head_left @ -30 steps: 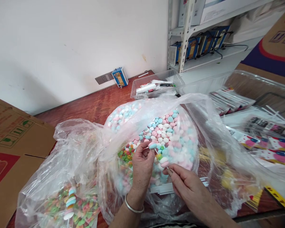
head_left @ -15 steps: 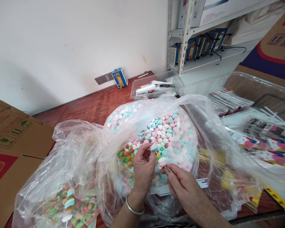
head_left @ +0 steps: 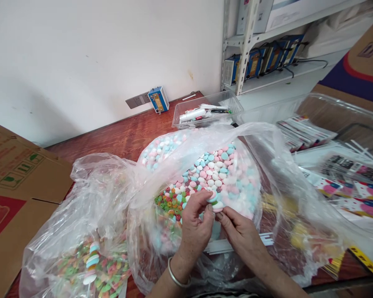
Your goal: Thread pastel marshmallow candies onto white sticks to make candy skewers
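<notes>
Between my two hands is a candy skewer (head_left: 216, 205), with pastel pink, blue and white candies and a green one stacked together. My left hand (head_left: 196, 225), a bangle on its wrist, pinches the upper candies between thumb and fingers. My right hand (head_left: 243, 234) has its thumb and fingers closed at the lower end, just under the white and pink candies; its stick is mostly hidden there. Beneath them, a clear plastic bag (head_left: 251, 132) lies open over pastel candies (head_left: 211, 171) and small ring gummies (head_left: 170, 203). White sticks (head_left: 219, 247) lie below my hands.
Left of me, a finished-looking candy skewer (head_left: 92, 263) rests on a bag of ring gummies (head_left: 110, 271), beside a cardboard box (head_left: 21, 186). A clear tray (head_left: 205, 120) of pens stands behind. Printed packets (head_left: 304, 132) sit at right, near metal shelving (head_left: 245, 54).
The candies on the skewer now sit pressed closer together. Both hands have shifted slightly right, and my left fingers have come nearer to my right hand.
</notes>
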`<state>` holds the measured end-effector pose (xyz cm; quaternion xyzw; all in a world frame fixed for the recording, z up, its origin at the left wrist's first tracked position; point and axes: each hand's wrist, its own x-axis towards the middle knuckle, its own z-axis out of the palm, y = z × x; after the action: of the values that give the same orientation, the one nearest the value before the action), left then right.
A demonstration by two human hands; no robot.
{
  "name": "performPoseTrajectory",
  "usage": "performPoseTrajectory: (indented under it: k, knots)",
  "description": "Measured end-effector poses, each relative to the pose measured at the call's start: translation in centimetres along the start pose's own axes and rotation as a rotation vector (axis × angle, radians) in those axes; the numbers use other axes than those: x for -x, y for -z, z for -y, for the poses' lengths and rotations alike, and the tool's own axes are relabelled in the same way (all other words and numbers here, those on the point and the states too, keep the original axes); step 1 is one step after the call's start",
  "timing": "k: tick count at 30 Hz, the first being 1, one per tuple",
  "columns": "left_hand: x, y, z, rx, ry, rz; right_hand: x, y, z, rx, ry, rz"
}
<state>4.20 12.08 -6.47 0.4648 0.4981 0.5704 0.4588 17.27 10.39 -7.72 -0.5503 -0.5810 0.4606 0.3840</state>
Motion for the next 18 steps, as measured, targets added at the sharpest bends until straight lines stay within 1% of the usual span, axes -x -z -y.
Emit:
performPoseTrajectory:
  k: [2,4,6,7,9,11,15,18]
  knots:
    - [0.1,-0.1,0.1,0.153,0.079,-0.031,0.0,0.2,-0.4,0.03,-0.005,-0.002]
    - [0.0,-0.3,0.2,0.369,0.176,-0.095,0.2,0.3,-0.5,0.094,0.018,0.009]
    - [-0.3,-0.6,0.0,0.544,0.273,-0.122,0.5,0.3,-0.4,0.179,0.083,0.044]
    - [-0.5,-0.7,-0.2,0.595,0.329,-0.109,0.7,0.3,-0.4,0.216,0.125,0.067]
    - [-0.8,-1.1,-0.6,0.655,0.436,-0.069,1.2,0.0,-0.5,0.284,0.211,0.104]
    - [-0.9,-1.5,-0.7,0.69,0.49,-0.064,1.7,-0.2,-0.9,0.383,0.282,0.097]
    - [-0.4,-2.5,-0.5,0.727,0.508,-0.145,2.2,-0.6,-1.9,0.642,0.398,-0.002]
    - [0.2,-3.2,-0.1,0.705,0.514,-0.205,2.1,-1.2,-2.1,0.712,0.45,-0.074]
